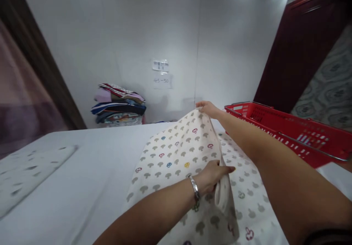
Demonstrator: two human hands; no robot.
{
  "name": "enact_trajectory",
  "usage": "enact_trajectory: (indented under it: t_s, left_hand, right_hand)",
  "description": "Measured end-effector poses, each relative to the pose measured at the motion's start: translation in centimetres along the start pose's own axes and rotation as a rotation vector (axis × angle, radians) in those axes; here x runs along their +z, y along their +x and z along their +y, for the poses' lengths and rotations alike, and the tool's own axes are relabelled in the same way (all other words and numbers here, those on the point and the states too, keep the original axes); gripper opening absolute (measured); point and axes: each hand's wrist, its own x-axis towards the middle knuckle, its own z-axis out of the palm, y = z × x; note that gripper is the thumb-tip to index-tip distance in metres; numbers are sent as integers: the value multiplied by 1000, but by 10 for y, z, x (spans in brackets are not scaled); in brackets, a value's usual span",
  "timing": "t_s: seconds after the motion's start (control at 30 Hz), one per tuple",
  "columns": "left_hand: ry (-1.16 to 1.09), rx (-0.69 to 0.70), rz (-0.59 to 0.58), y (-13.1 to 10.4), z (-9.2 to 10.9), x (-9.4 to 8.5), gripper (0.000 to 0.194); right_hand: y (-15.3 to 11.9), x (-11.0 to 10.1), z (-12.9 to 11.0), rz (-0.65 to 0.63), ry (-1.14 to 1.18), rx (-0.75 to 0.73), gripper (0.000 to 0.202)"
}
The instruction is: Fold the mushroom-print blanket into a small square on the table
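A white cloth with a mushroom print lies over the table in front of me, its right part lifted and folding over. My left hand, with a silver bangle at the wrist, is closed on the lifted edge near the middle. Farther off, my right hand grips the far corner of the same cloth, its fingertips partly behind the fabric. More of the printed cloth spreads flat beneath my right arm.
A folded white cloth with dark marks lies on the white table at left. Folded clothes are stacked by the back wall, below paper labels. A red plastic basket stands at right.
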Motion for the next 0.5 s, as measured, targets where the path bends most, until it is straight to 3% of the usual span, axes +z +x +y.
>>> enact_trajectory:
  t_s: [0.13, 0.3, 0.4, 0.5]
  left_hand:
    - [-49, -58, 20, 56, -14, 29, 34]
    - [-183, -156, 39, 94, -37, 51, 35]
    - [-227, -62, -8, 114, -36, 71, 32]
    - [-101, 26, -27, 135, -27, 98, 29]
  right_hand:
    - [5, -40, 53, 49, -394, -13, 45]
    - [-11, -47, 124, 20, -539, 56, 40]
    - [-5, -53, 136, 36, -598, 47, 39]
    - [12, -70, 130, 53, -653, 22, 36]
